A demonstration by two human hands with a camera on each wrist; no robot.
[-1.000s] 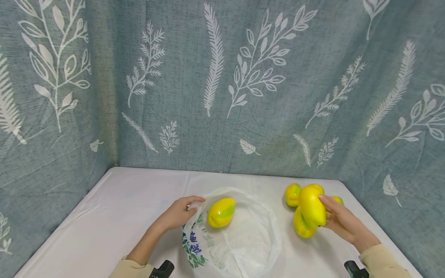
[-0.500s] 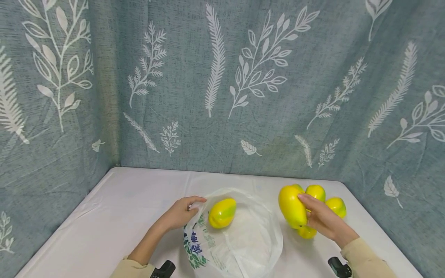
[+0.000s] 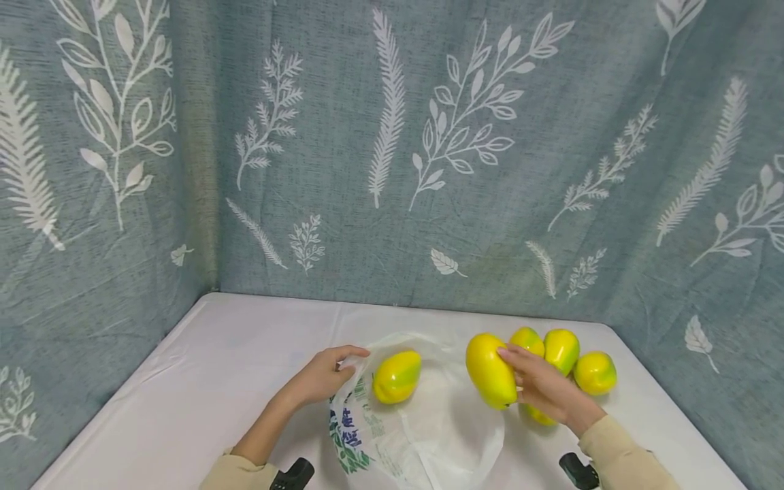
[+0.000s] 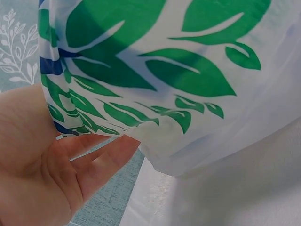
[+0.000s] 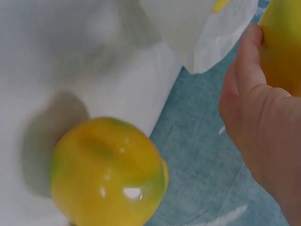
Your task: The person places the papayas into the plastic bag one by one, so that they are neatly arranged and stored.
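Note:
A white plastic bag [image 3: 349,435] with blue and green print stands with its mouth spread wide in the head view. My left hand [image 3: 321,376] pinches its left rim; in the left wrist view, the leaf-printed plastic [image 4: 188,70] hides some fingertips. Inside the bag, toward its left side, lies one yellow-green mango [image 3: 397,376]. Another mango [image 3: 488,371] is held by my right hand [image 3: 545,388] over the bag's right rim, thumb on the near side. In the right wrist view this held mango [image 5: 284,52] is cut off by the frame edge.
Several more mangoes [image 3: 561,349] lie on the white-covered table [image 3: 245,354] to the right, one partly hidden below the right hand. A blue-green curtain [image 3: 343,150] with white leaf patterns hangs behind the table and along its sides.
My right hand has carried its mango leftward, from above the other mangoes to the bag's right rim. The left hand keeps its hold on the bag; the view has shifted slightly.

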